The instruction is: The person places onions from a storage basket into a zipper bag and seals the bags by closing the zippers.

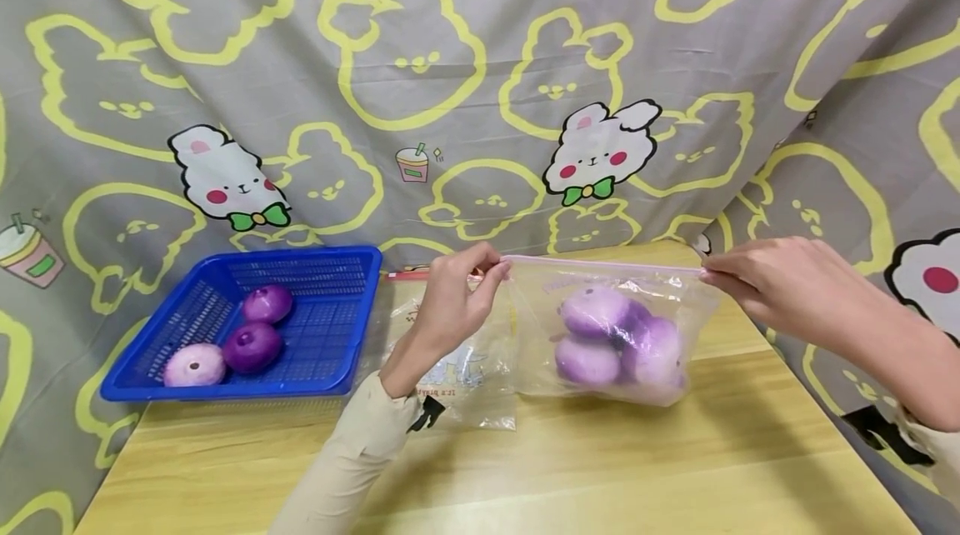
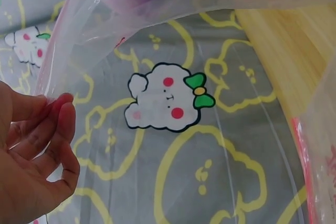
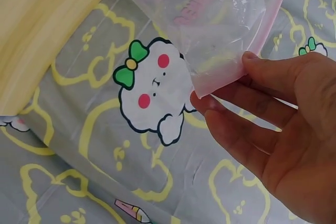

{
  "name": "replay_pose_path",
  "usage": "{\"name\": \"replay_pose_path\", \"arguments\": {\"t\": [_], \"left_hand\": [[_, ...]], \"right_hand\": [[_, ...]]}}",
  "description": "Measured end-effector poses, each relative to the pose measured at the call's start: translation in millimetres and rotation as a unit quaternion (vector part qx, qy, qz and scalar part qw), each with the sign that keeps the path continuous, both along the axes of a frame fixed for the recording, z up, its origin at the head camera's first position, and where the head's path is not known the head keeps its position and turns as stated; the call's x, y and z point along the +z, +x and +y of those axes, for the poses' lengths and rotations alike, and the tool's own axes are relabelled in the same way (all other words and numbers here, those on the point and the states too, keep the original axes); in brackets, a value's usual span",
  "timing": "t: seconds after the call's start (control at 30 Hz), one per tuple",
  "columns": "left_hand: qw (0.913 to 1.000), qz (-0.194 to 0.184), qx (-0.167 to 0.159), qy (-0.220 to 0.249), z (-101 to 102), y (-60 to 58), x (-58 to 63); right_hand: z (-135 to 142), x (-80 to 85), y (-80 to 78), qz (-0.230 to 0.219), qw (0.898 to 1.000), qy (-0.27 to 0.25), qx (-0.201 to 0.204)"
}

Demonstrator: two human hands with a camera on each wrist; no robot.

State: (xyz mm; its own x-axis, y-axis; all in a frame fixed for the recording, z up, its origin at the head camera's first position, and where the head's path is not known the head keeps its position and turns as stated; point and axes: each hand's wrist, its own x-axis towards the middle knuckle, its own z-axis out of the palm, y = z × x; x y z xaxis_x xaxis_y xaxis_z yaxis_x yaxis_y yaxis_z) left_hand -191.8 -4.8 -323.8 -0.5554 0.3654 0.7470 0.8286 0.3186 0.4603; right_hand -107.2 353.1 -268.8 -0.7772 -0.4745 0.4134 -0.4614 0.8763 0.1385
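A clear zip bag [image 1: 540, 335] with a pink top edge hangs stretched between my two hands. Inside it sit several purple onions [image 1: 592, 310], clustered toward the bottom. My left hand [image 1: 457, 297] pinches the bag's top left corner between thumb and fingers. At the opposite top corner my right hand [image 1: 780, 277] pinches the edge. In the left wrist view the left hand [image 2: 39, 150] grips the pink strip at its end. The right wrist view has the right hand [image 3: 278, 114] with thumb and fingers on the bag's corner.
At the left of the wooden table [image 1: 637, 477] stands a blue plastic basket [image 1: 322, 352] holding three onions [image 1: 253, 347]. Another clear printed bag [image 1: 480, 406] lies flat beside it, partly under my left arm. A patterned grey curtain [image 1: 465, 102] hangs behind.
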Motion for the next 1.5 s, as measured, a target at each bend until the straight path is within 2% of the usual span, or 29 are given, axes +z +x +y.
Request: {"name": "replay_pose_path", "arguments": {"t": [0.2, 0.4, 0.47, 0.57, 0.77, 0.9, 1.03, 1.13, 1.2, 1.3, 1.4, 1.5], "left_hand": [[0.9999, -0.008, 0.0, 0.01, 4.0, -6.9, -2.8], [0.9972, -0.072, 0.008, 0.019, 0.4, -16.9, -7.5], [0.9963, -0.081, 0.019, 0.023, -2.6, -19.2, -9.4], [0.9961, -0.079, 0.025, 0.031, -6.7, -21.2, -9.9], [0.9971, -0.066, 0.02, 0.031, -12.0, -22.8, -10.5], [0.9974, -0.063, 0.016, 0.03, -14.8, -23.6, -12.3], [0.9977, -0.06, 0.007, 0.03, -19.6, -24.2, -12.6], [0.9973, -0.059, 0.003, 0.044, -23.8, -23.8, -9.6], [0.9964, -0.063, -0.001, 0.057, -25.0, -23.1, -6.8], [0.994, -0.088, -0.013, 0.063, -23.3, -20.4, -5.1], [0.9904, -0.12, -0.028, 0.064, -18.8, -16.8, -7.4], [0.989, -0.128, -0.031, 0.067, -16.2, -13.9, -9.4]], "right_hand": [[2.4, -5.1, 1.0, 0.002, 1.0, -0.011, 0.013], [5.4, -23.9, -5.3, -0.018, 0.996, -0.074, 0.053], [7.2, -31.0, -5.1, -0.023, 0.994, -0.088, 0.062], [5.4, -38.4, -5.8, -0.028, 0.991, -0.111, 0.063], [-9.6, -47.1, -15.9, -0.058, 0.985, -0.161, 0.029], [-13.1, -52.9, -25.9, -0.055, 0.984, -0.166, 0.043], [-7.4, -49.6, -25.7, -0.043, 0.983, -0.164, 0.072], [-1.5, -37.7, -20.2, -0.039, 0.98, -0.176, 0.086], [1.8, -28.7, -16.8, -0.042, 0.978, -0.188, 0.084], [4.9, -21.7, -14.3, -0.049, 0.977, -0.198, 0.065], [3.5, -27.3, -12.5, -0.071, 0.973, -0.217, 0.036], [-3.1, -36.2, -13.9, -0.084, 0.97, -0.222, 0.043]]}}
